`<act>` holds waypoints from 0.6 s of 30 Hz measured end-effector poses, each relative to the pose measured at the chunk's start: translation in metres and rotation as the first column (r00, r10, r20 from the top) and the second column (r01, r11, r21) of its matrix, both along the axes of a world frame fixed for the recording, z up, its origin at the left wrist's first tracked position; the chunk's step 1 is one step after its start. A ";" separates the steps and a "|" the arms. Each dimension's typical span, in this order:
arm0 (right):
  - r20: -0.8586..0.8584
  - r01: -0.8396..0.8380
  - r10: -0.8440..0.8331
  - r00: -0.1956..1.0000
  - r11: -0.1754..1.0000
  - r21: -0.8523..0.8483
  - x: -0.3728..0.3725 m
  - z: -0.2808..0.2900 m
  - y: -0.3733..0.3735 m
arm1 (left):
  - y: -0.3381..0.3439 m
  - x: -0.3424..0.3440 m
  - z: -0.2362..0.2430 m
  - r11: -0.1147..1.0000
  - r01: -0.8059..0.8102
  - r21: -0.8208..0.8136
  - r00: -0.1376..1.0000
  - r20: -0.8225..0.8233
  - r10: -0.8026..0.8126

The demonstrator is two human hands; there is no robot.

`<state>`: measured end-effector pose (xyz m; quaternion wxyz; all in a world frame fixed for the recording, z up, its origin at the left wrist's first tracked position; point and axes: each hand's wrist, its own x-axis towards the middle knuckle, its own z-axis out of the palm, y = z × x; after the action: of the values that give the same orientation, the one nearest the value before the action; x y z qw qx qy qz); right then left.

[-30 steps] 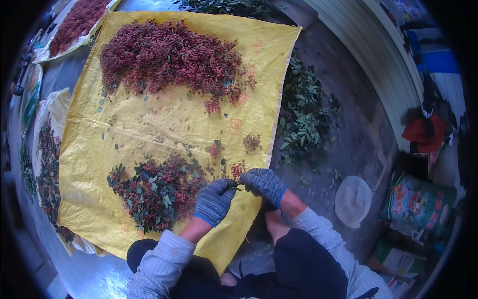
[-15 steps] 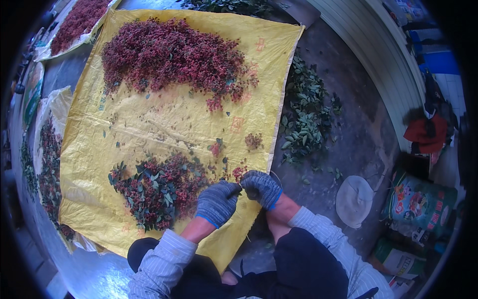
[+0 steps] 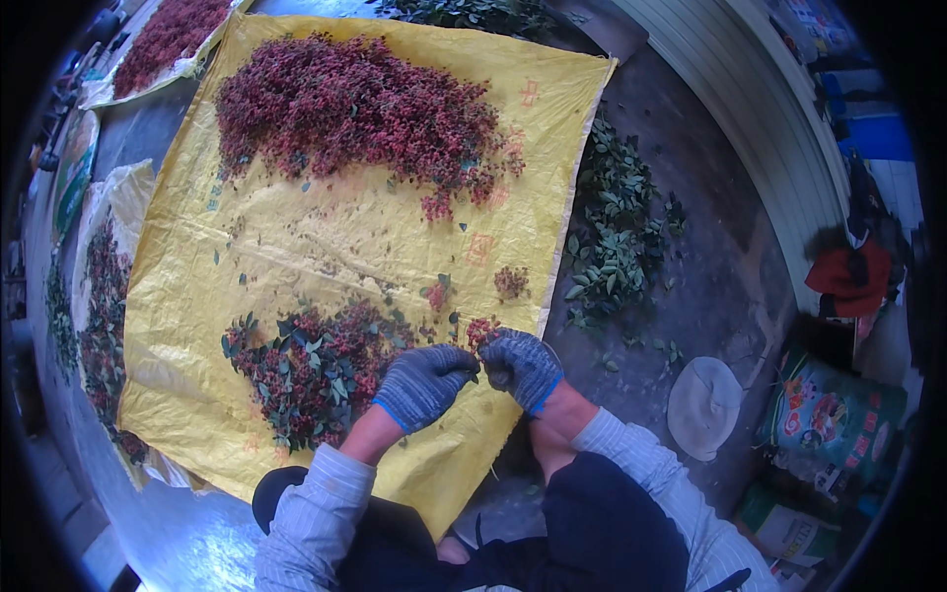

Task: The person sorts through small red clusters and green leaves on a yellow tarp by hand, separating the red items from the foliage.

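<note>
Both my hands wear grey knit gloves with blue cuffs and are close together over the near right part of a yellow woven sheet (image 3: 375, 242). In my right hand (image 3: 526, 368) the fingers pinch a small sprig of red Sichuan pepper berries (image 3: 481, 332). The fingers of my left hand (image 3: 424, 383) are pressed together just left of it, with something small and dark at their tips that I cannot make out. Beside my left hand lies a pile of leafy berry sprigs (image 3: 311, 370). A large heap of picked red berries (image 3: 355, 113) covers the far part of the sheet.
Green leaves (image 3: 617, 217) are heaped on the dark floor right of the sheet. A round pale flat object (image 3: 704, 407) and a green printed sack (image 3: 829, 409) are farther right. More berries lie on sheets at the left. A ribbed shutter (image 3: 750, 128) runs along the right.
My left hand has drawn slightly left, opening a small gap between the hands. The right hand keeps the berry sprig. The whole view has shifted a little.
</note>
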<state>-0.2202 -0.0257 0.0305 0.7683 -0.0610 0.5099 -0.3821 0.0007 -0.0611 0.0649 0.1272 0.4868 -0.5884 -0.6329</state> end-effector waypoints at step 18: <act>-0.452 -0.209 0.131 0.882 0.970 -0.126 -0.003 -0.014 -0.009 | -0.011 -0.002 0.021 0.779 0.368 -0.508 0.930 0.192 -0.314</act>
<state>-0.2236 -0.0347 0.0169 0.6555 -0.2561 0.6283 -0.3317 -0.0009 -0.0724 0.0861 0.1126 0.3472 -0.8251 -0.4313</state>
